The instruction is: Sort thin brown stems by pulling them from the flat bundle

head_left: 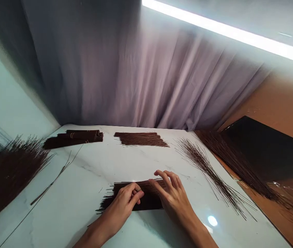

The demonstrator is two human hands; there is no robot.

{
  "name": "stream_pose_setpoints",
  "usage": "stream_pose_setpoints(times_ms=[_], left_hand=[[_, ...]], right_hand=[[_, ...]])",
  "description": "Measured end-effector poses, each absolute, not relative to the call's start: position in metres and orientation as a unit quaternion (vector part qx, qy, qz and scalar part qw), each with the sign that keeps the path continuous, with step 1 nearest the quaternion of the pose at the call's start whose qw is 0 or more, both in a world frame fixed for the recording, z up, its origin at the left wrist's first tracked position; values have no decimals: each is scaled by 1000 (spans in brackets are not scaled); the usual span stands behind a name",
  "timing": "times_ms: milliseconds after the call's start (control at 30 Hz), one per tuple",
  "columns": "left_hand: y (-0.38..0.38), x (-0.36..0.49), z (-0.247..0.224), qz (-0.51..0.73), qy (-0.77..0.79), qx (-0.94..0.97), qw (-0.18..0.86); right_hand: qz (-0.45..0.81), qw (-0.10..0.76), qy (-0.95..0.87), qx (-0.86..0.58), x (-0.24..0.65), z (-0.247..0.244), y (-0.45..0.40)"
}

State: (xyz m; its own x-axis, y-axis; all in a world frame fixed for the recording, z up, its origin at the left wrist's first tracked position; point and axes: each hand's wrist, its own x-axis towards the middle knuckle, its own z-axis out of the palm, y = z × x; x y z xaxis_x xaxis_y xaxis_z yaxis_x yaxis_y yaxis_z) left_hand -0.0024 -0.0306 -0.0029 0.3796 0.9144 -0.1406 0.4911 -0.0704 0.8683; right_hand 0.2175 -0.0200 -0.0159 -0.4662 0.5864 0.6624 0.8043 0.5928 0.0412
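Note:
In front of me lies a flat mat of thin dark brown sticks (149, 201), its left ends uneven and its lower part nearly black. My left hand (125, 199) is over the left half of the mat, closed in a pinch with thumb against curled fingers. What it pinches, if anything, is too small to make out. Over the right end is my right hand (171, 189), its fingers spread and bent. The fingertips are near the upper brown sticks; whether they touch I cannot tell. My hands cover parts of the mat.
Tied dark rolls (80, 137) lie at the back left, beside a flat row of brown sticks (141, 138). Loose sticks (205, 165) fan out on the right. A large dark bundle (14, 172) fills the left edge. More bundled strands (239, 165) lie on a brown surface at right.

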Motion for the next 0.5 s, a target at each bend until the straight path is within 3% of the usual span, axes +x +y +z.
stream_pose_setpoints(times_ms=[367,500], left_hand=[[-27,-2,-4,248,493,694,462],[-25,-2,-1,266,504,675,469]], right_hand=[[-161,302,-831,-438,213,-21,-21],[-106,342,-821,-445,217,-11,-22]])
